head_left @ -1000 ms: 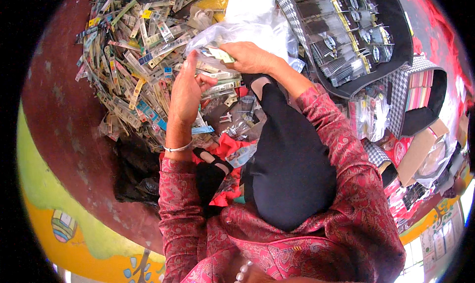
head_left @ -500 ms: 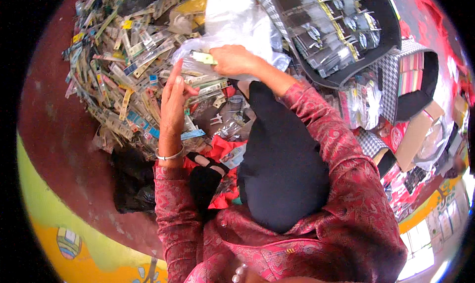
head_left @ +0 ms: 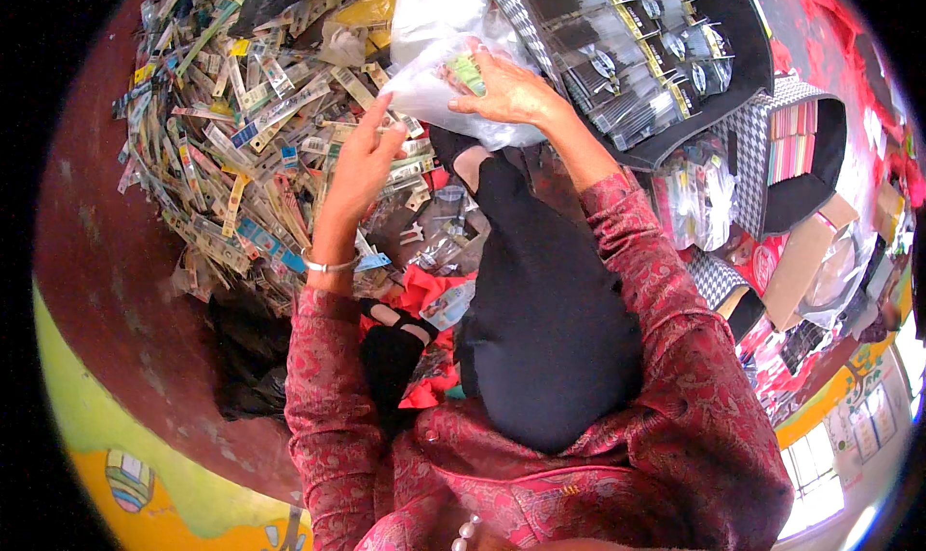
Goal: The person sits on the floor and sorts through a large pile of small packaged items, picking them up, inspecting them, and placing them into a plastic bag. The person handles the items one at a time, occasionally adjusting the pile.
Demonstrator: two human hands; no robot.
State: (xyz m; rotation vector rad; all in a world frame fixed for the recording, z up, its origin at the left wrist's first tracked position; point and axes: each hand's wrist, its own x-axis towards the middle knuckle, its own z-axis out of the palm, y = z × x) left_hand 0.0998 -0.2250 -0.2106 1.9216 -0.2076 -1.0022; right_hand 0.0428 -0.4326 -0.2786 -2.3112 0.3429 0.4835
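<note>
A clear, thin plastic bag (head_left: 424, 86) lies in front of me beside a stack of white plastic sheets or bags (head_left: 439, 16). My right hand (head_left: 511, 90) rests at the bag's right side, thumb and fingers spread apart. Between them shows a small green-and-white packet (head_left: 466, 73), seemingly inside or under the clear plastic. My left hand (head_left: 365, 161) is at the bag's left edge, its index finger stretched toward the plastic and the other fingers loosely bent. Whether that fingertip touches the bag, I cannot tell.
A large heap of narrow labelled packets (head_left: 260, 136) spreads on the left. At the upper right stands a black-lined box (head_left: 666, 151) of clear packets. Further right are a houndstooth box (head_left: 748, 175) of coloured strips and a cardboard piece (head_left: 805, 262). Black plastic (head_left: 246, 368) lies lower left.
My right hand has moved right with the green packet, and its fingers have spread from a pinch. My left hand has shifted up and slightly right, toward the bag, which now looks more bunched.
</note>
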